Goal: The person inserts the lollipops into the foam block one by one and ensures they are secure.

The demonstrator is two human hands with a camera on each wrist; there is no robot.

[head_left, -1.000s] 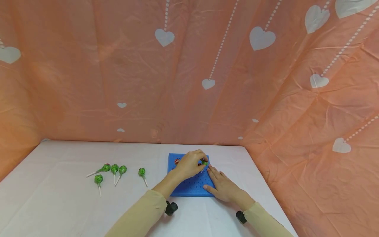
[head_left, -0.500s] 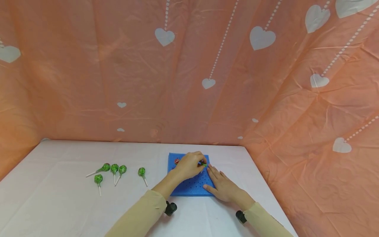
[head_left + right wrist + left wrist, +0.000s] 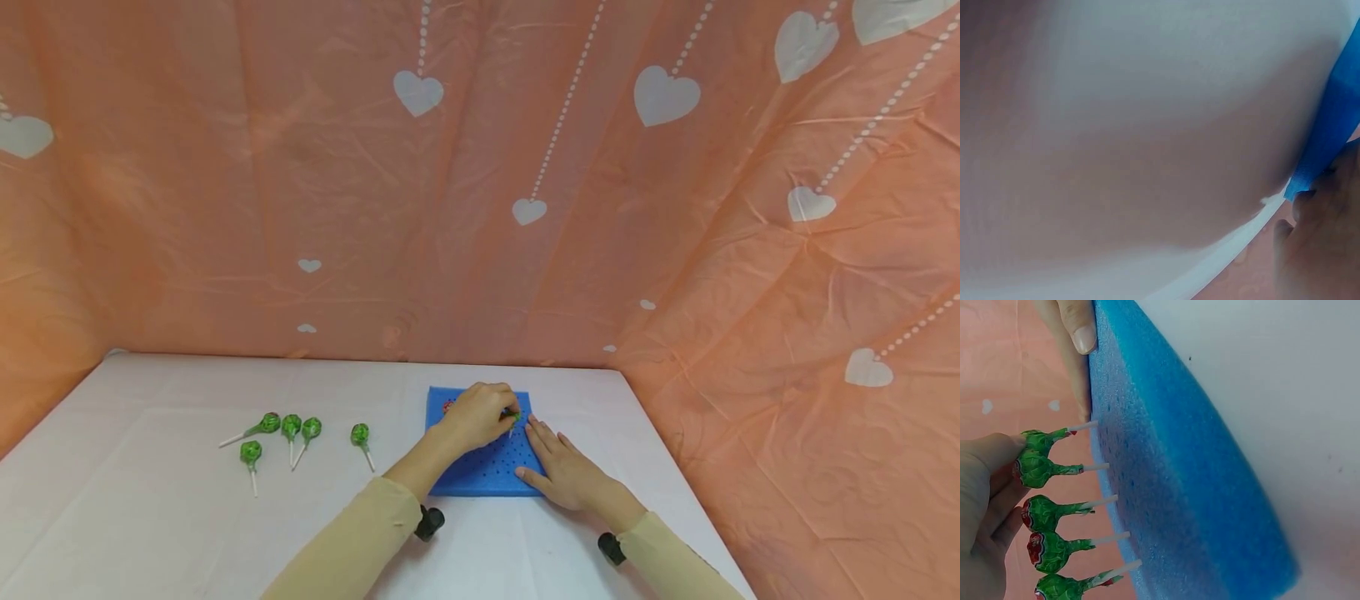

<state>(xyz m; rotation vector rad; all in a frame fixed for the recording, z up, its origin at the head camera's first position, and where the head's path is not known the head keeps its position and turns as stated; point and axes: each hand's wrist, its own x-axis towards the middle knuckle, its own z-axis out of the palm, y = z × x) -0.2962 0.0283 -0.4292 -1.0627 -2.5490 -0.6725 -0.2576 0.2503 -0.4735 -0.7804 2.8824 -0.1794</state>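
In the head view my left hand (image 3: 477, 415) is over the far right part of a blue foam block (image 3: 480, 482) dotted with small holes. Its thumb and fingers pinch the green-wrapped head of a lollipop (image 3: 1040, 439), whose white stick meets the foam in the left wrist view. Alongside it, several more lollipops (image 3: 1054, 551) stand in a row with their sticks in the block; my left hand mostly hides them from the head camera. My right hand (image 3: 566, 472) lies flat with straight fingers on the block's right edge.
Several green lollipops lie loose on the white-covered table (image 3: 150, 517) to the left, one lollipop (image 3: 360, 434) nearer the block than the others. An orange curtain (image 3: 465, 275) with white hearts hangs behind the table and at its sides.
My left fingertips and the pinched lollipop have shifted slightly left. The right hand, block and loose lollipops stay as they were.
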